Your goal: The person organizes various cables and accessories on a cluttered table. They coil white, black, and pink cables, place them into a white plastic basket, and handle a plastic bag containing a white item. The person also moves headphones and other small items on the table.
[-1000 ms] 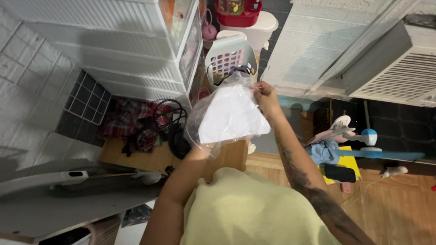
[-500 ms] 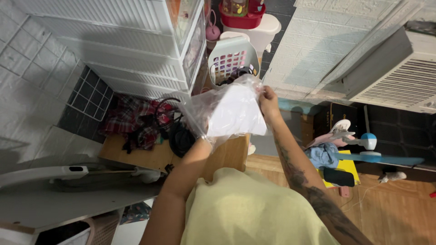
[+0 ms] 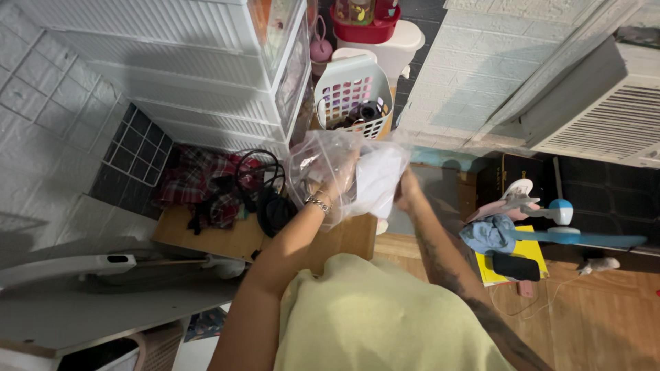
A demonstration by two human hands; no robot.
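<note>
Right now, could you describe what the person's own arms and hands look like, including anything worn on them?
Both arms are bare, with no sleeves or gloves. The left hand has a silver chain bracelet at its wrist. The right hand is bare, and dark tattoo markings run along that forearm.

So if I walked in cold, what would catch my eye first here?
Probably the clear plastic bag with a white folded item in it, held up at the centre by the left hand and the right hand. Behind it sits a white perforated basket beside a white drawer unit. To the right, a blue fan stands over a yellow pad on the wooden floor.
</note>
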